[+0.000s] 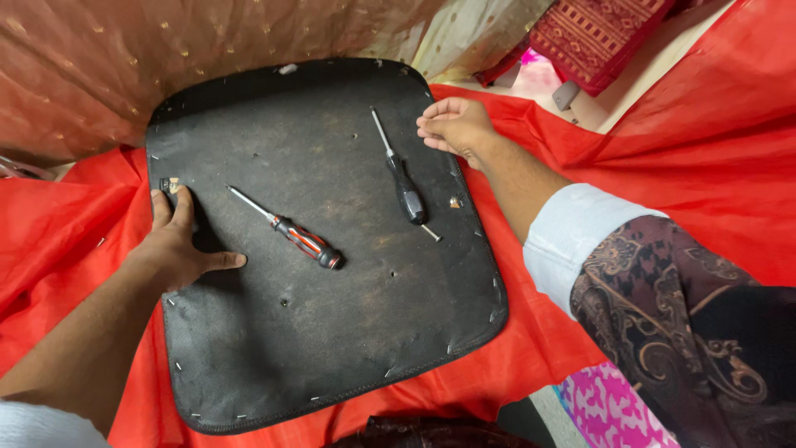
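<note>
the left hand [178, 245] lies flat on the left edge of a dark seat board [332, 332], fingers spread and clamped on nothing, fingertips just beside a small dark bit [169, 184] at the rim. the right hand [456, 126] rests on the board's far right edge with its fingers curled loosely inward; whether it pinches anything i cannot tell. between the hands, on the board, lie a red-and-black screwdriver [303, 239] toward the left and a black screwdriver [402, 182] toward the right, both untouched. staples [177, 366] dot the board's rim. red cloth [680, 141] spreads under the board.
</note>
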